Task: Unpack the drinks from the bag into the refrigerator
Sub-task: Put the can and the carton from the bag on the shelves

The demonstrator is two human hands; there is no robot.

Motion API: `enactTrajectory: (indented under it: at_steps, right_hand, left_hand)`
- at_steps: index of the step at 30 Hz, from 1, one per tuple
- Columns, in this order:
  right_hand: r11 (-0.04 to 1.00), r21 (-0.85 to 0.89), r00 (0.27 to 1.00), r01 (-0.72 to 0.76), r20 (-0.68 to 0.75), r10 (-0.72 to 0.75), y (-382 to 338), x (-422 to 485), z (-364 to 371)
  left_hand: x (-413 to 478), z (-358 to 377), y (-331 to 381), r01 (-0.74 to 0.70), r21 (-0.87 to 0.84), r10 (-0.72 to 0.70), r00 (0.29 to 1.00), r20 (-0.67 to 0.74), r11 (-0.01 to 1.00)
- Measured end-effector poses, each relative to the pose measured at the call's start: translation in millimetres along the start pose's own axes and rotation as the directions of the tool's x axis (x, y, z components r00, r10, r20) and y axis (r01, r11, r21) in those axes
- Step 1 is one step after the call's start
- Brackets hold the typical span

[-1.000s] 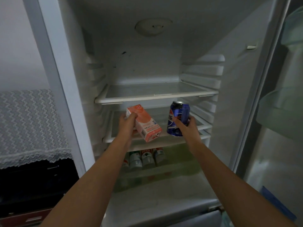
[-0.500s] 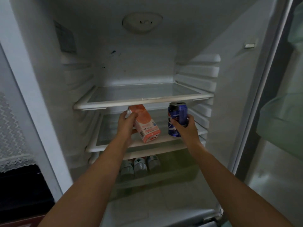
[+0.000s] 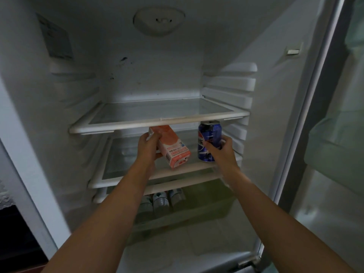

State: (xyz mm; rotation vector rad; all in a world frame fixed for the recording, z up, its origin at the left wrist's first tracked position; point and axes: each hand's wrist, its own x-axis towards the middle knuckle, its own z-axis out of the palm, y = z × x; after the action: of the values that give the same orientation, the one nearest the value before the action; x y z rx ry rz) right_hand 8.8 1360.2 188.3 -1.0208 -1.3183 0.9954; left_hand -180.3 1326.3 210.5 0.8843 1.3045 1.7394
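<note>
The refrigerator (image 3: 275,95) stands open before me. My left hand (image 3: 148,146) grips an orange-pink drink carton (image 3: 171,146), tilted, its lower end near the front rim of the middle glass shelf (image 3: 122,180). My right hand (image 3: 221,152) grips an upright blue Pepsi can (image 3: 208,138) over the right part of the same shelf, just under the upper shelf (image 3: 157,123). Whether the can rests on the shelf I cannot tell. The bag is out of view.
Below the middle shelf, several small bottles (image 3: 163,200) lie in a clear drawer (image 3: 206,211). The upper shelf holds nothing. The open door with its pale green bins (image 3: 334,150) is at the right. A lace-covered dark cabinet edge (image 3: 7,198) is at the left.
Both hands have pushed deeper into the refrigerator with the carton and the can, closer to the middle shelf. My view has moved nearer and to the right.
</note>
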Motion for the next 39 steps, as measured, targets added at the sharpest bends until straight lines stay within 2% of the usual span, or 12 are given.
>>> enactTrajectory:
  at_steps: [7,15,20,27,34,39]
  right_hand:
    - [0.990,-0.109,0.994,0.093,0.075,-0.085,-3.1,8.6,-1.9]
    - [0.988,-0.153,0.997,-0.029,0.068,0.040,-4.1,17.3,5.1]
    - [0.948,-0.313,0.998,0.055,0.028,-0.048,0.0,23.5,12.1]
    - [0.967,-0.254,1.000,0.008,0.020,-0.003,-4.4,22.9,13.2]
    - [0.954,-0.293,0.996,0.062,0.084,-0.039,-3.5,32.6,6.9]
    - [0.966,-0.254,0.999,0.040,0.043,-0.030,5.4,34.1,6.5]
  left_hand:
    - [3.7,-3.1,-1.7,0.010,0.011,-0.010,1.000,-0.014,1.000]
    - [7.7,-8.9,-5.4,0.006,0.009,-0.006,1.000,-0.020,1.000]
    - [13.3,-10.4,-7.9,0.008,0.010,-0.008,1.000,-0.021,1.000]
    - [18.9,-6.1,-13.7,0.020,0.010,-0.020,1.000,0.006,1.000]
    - [24.9,-9.1,-24.6,0.009,-0.042,-0.008,1.000,0.024,0.999]
    - [27.7,-11.3,-26.9,-0.006,-0.068,0.009,0.999,0.041,0.998]
